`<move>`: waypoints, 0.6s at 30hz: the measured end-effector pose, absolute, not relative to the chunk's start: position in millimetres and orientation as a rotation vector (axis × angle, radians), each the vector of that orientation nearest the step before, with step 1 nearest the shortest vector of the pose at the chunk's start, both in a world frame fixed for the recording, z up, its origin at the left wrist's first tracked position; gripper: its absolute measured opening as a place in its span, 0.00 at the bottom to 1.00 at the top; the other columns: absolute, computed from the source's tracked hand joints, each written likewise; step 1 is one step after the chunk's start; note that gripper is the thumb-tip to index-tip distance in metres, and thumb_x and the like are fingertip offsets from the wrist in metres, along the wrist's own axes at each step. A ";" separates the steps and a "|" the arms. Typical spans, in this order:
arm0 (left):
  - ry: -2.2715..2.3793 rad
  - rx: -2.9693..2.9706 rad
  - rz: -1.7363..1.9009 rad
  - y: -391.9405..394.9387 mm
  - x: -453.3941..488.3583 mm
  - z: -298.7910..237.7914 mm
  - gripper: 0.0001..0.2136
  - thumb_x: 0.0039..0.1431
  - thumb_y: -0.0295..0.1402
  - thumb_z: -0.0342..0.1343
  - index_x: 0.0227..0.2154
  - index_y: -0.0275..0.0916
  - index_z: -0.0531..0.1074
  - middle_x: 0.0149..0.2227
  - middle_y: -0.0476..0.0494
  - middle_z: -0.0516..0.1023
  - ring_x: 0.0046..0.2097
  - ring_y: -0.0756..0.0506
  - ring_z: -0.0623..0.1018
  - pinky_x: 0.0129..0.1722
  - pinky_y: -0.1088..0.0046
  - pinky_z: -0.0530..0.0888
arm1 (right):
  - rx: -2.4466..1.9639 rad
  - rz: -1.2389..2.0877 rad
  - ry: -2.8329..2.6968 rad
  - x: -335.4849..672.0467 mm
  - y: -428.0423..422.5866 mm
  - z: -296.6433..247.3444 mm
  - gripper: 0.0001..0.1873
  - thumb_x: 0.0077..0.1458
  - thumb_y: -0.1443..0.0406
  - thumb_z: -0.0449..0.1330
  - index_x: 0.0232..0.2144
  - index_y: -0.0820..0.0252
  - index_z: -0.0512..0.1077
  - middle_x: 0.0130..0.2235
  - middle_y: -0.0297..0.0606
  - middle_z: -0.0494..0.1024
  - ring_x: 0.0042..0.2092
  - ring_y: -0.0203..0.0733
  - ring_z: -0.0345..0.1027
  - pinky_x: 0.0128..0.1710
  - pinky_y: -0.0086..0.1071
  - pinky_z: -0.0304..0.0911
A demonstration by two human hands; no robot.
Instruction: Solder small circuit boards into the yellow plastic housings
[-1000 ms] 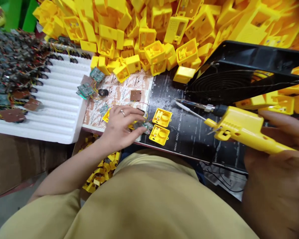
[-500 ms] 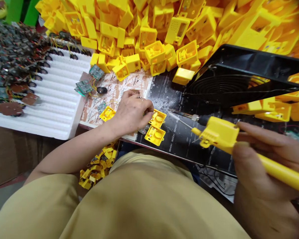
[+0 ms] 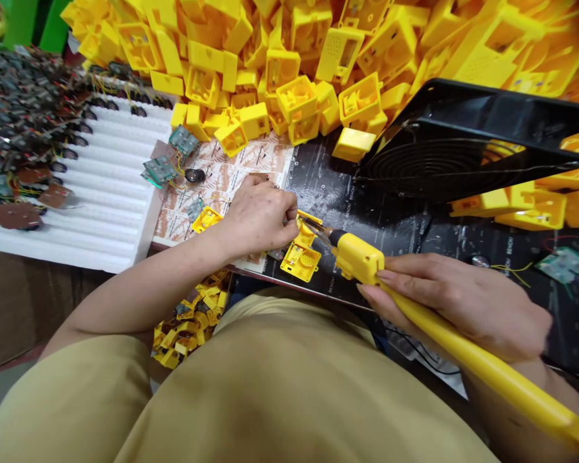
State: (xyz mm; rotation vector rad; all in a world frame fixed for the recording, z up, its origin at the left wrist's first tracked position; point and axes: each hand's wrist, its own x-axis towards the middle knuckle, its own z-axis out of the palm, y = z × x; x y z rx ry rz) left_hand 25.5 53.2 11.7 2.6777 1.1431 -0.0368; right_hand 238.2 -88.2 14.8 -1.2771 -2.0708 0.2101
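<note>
The soldering iron point(image 3: 364, 257) is yellow, the fan point(image 3: 487, 112) black.

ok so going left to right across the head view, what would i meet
White ribbed foam tray, black round component, bare left hand, lower yellow open plastic case, bare right hand, green rectangular circuit board.

plain dull-yellow shirt point(image 3: 270, 392), short left sleeve point(image 3: 96, 379), bare left forearm point(image 3: 145, 292), dark blue cloth point(image 3: 379, 339) beyond the shirt

Landmark: fan point(image 3: 456, 148), on tabletop point(image 3: 405, 235). Casing pile point(image 3: 289, 64) behind and left of it; foam tray point(image 3: 110, 186), circuit boards point(image 3: 24, 122) on top, far left; soldering gun point(image 3: 429, 315), in right hand point(image 3: 468, 296), before it.
</note>
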 end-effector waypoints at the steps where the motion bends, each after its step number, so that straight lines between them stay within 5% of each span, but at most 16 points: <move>1: 1.134 2.678 -0.045 54.1 25.6 11.8 0.11 0.50 0.33 0.51 0.28 0.39 0.78 0.26 0.44 0.79 0.36 0.42 0.79 0.52 0.57 0.67 | -1.211 0.153 -2.097 237.1 -85.9 16.8 0.04 0.55 0.69 0.65 0.31 0.61 0.72 0.29 0.34 0.78 0.31 0.33 0.74 0.34 0.23 0.72; 4: 1.109 2.691 -0.069 56.8 25.7 12.3 0.11 0.50 0.34 0.50 0.28 0.39 0.78 0.24 0.45 0.78 0.35 0.41 0.79 0.50 0.57 0.69 | -1.109 0.085 -2.144 236.0 -80.3 24.9 0.08 0.51 0.71 0.68 0.33 0.62 0.71 0.29 0.36 0.77 0.29 0.32 0.73 0.33 0.23 0.71; 10: 1.074 2.706 -0.123 59.4 27.4 13.5 0.12 0.50 0.33 0.50 0.29 0.39 0.79 0.25 0.45 0.79 0.33 0.41 0.79 0.46 0.60 0.71 | -1.400 0.220 -2.042 242.3 -84.4 36.6 0.11 0.63 0.60 0.58 0.29 0.56 0.71 0.28 0.35 0.77 0.30 0.31 0.71 0.31 0.25 0.68; 18: 1.037 2.691 -0.162 61.6 28.1 18.1 0.11 0.50 0.32 0.51 0.28 0.39 0.79 0.26 0.45 0.80 0.33 0.42 0.78 0.43 0.61 0.71 | -1.441 0.013 -2.068 248.5 -86.1 16.3 0.11 0.66 0.56 0.53 0.35 0.54 0.69 0.30 0.36 0.78 0.25 0.35 0.73 0.20 0.26 0.67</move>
